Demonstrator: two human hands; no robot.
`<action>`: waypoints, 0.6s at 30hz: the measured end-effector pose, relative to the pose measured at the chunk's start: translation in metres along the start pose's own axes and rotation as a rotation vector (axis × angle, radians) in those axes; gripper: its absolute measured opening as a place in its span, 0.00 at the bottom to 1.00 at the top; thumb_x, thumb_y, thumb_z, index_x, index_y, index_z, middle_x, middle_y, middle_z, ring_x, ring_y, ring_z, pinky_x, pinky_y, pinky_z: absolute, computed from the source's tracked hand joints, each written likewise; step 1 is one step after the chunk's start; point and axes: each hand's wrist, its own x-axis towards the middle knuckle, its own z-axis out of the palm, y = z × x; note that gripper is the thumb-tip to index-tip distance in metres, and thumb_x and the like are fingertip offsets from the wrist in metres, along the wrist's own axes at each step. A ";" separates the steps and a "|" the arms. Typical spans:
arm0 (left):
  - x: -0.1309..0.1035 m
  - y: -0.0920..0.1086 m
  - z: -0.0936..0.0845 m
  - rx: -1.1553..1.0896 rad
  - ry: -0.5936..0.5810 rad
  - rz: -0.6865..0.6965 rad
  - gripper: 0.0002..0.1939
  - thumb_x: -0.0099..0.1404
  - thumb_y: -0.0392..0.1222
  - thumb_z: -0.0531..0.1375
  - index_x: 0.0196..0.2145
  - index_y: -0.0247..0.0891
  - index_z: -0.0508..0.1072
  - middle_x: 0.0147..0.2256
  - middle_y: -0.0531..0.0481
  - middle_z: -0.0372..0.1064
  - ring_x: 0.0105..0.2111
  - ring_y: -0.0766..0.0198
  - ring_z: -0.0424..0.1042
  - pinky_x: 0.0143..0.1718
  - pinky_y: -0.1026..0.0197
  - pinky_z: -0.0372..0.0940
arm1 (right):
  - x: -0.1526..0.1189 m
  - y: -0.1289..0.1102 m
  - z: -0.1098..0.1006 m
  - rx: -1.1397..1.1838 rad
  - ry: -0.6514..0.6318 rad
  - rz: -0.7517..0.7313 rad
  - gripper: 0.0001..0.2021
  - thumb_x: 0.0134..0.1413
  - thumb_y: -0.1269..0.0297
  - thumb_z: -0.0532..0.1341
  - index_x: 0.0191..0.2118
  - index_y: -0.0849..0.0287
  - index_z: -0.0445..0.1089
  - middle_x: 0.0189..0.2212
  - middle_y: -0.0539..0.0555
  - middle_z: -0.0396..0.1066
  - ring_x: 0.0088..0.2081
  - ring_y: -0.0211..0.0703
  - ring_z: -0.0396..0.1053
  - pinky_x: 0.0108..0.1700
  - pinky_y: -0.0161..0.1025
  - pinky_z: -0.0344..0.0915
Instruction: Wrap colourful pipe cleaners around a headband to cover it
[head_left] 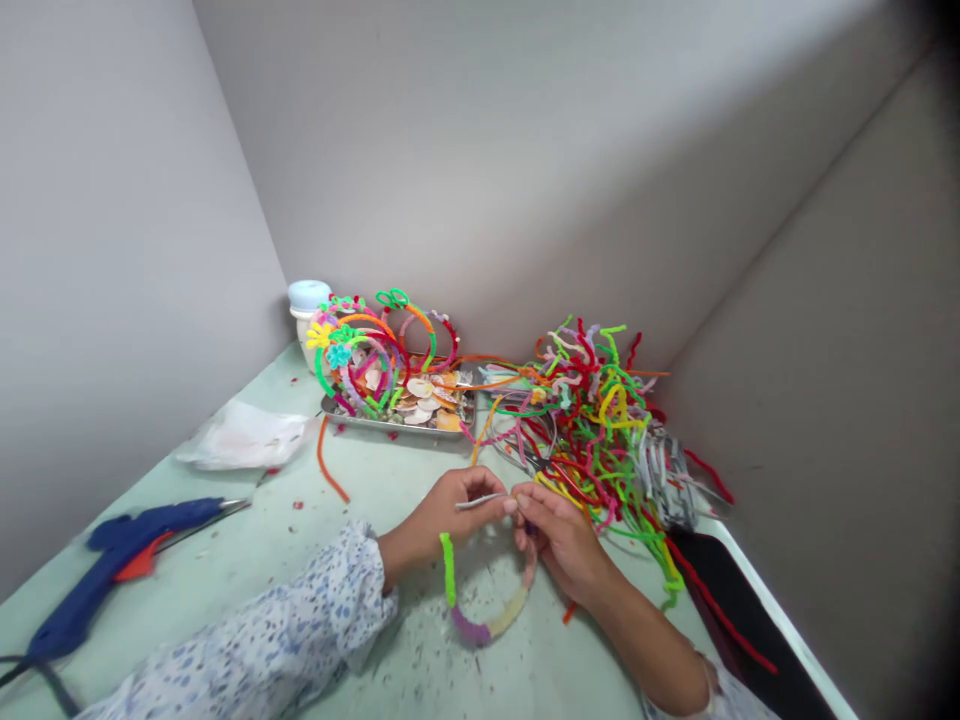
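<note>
The multicoloured hoop hangs at six o'clock from our hands, an open arc wrapped in fuzzy green, purple, cream and pink bands. Our left hand pinches a bare grey strip between thumb and forefinger; our right hand pinches the hoop's upper end. We judge the wrapping well along, the grey stretch seemingly left uncovered. At eleven o'clock, flower-trimmed pipe-cleaner headbands that look finished stand over a metal tray; at one o'clock lie plenty of loose pipe cleaners.
</note>
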 end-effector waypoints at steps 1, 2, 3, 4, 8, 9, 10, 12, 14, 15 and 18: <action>0.000 -0.005 0.001 0.010 0.018 0.002 0.15 0.55 0.49 0.60 0.30 0.32 0.69 0.27 0.50 0.67 0.27 0.68 0.63 0.29 0.66 0.57 | 0.001 0.004 -0.001 -0.028 0.004 -0.003 0.11 0.51 0.56 0.60 0.33 0.60 0.65 0.20 0.47 0.62 0.18 0.32 0.60 0.13 0.26 0.54; 0.000 -0.009 0.002 0.015 0.036 0.001 0.15 0.55 0.50 0.60 0.30 0.32 0.69 0.27 0.49 0.67 0.27 0.68 0.63 0.29 0.66 0.57 | 0.002 0.007 -0.001 -0.057 0.012 -0.017 0.11 0.51 0.56 0.59 0.33 0.60 0.65 0.20 0.47 0.62 0.18 0.32 0.60 0.12 0.25 0.54; 0.000 -0.013 0.003 0.010 0.052 -0.004 0.15 0.56 0.50 0.60 0.31 0.32 0.69 0.27 0.49 0.67 0.27 0.68 0.64 0.28 0.67 0.57 | 0.002 0.009 -0.002 -0.087 0.018 -0.032 0.11 0.51 0.56 0.59 0.32 0.60 0.65 0.20 0.47 0.62 0.18 0.31 0.60 0.13 0.25 0.55; 0.000 -0.016 0.004 -0.002 0.065 -0.011 0.16 0.56 0.50 0.60 0.31 0.32 0.68 0.27 0.49 0.68 0.27 0.68 0.64 0.28 0.67 0.57 | 0.002 0.010 -0.002 -0.118 0.019 -0.043 0.11 0.52 0.55 0.58 0.32 0.60 0.65 0.19 0.47 0.62 0.18 0.31 0.60 0.13 0.25 0.55; -0.001 -0.019 0.008 -0.045 0.069 -0.030 0.15 0.57 0.49 0.58 0.28 0.32 0.67 0.23 0.50 0.67 0.23 0.69 0.63 0.25 0.67 0.55 | 0.001 0.008 -0.002 -0.211 0.002 -0.028 0.13 0.53 0.54 0.56 0.34 0.59 0.64 0.19 0.46 0.62 0.17 0.32 0.59 0.12 0.25 0.55; -0.001 -0.018 0.009 -0.034 0.069 -0.033 0.14 0.57 0.49 0.58 0.28 0.32 0.68 0.23 0.50 0.67 0.23 0.69 0.63 0.25 0.67 0.55 | 0.001 0.007 -0.002 -0.230 0.014 -0.036 0.12 0.52 0.54 0.57 0.33 0.59 0.64 0.19 0.47 0.62 0.18 0.31 0.59 0.13 0.25 0.55; -0.002 -0.017 0.010 -0.023 0.082 -0.034 0.14 0.57 0.48 0.58 0.28 0.32 0.68 0.23 0.50 0.67 0.23 0.69 0.63 0.25 0.67 0.55 | 0.000 0.006 -0.001 -0.245 0.028 -0.046 0.12 0.52 0.54 0.57 0.33 0.60 0.64 0.20 0.47 0.62 0.19 0.31 0.59 0.14 0.24 0.55; -0.002 -0.016 0.011 -0.007 0.096 -0.040 0.14 0.57 0.48 0.58 0.27 0.32 0.69 0.22 0.51 0.66 0.23 0.70 0.61 0.24 0.68 0.55 | -0.001 0.004 0.000 -0.273 0.042 -0.052 0.12 0.52 0.55 0.58 0.32 0.60 0.64 0.19 0.46 0.62 0.19 0.31 0.59 0.15 0.24 0.55; -0.003 -0.018 0.011 -0.013 0.101 -0.054 0.13 0.57 0.47 0.57 0.27 0.32 0.69 0.22 0.52 0.65 0.22 0.71 0.60 0.24 0.68 0.54 | -0.002 0.003 0.001 -0.288 0.050 -0.062 0.11 0.52 0.56 0.58 0.31 0.59 0.64 0.19 0.46 0.62 0.19 0.31 0.59 0.16 0.25 0.55; -0.003 -0.019 0.011 -0.026 0.101 -0.063 0.13 0.57 0.47 0.57 0.27 0.32 0.69 0.22 0.52 0.64 0.22 0.71 0.60 0.24 0.68 0.54 | -0.002 0.003 0.001 -0.293 0.051 -0.066 0.11 0.51 0.56 0.58 0.31 0.59 0.64 0.20 0.46 0.62 0.19 0.30 0.59 0.16 0.25 0.55; -0.003 -0.023 0.012 -0.077 0.121 -0.098 0.12 0.57 0.45 0.57 0.27 0.32 0.69 0.21 0.53 0.63 0.20 0.72 0.58 0.22 0.68 0.52 | -0.004 0.002 0.002 -0.295 0.048 -0.092 0.11 0.51 0.56 0.58 0.31 0.60 0.64 0.21 0.47 0.62 0.19 0.31 0.59 0.16 0.26 0.54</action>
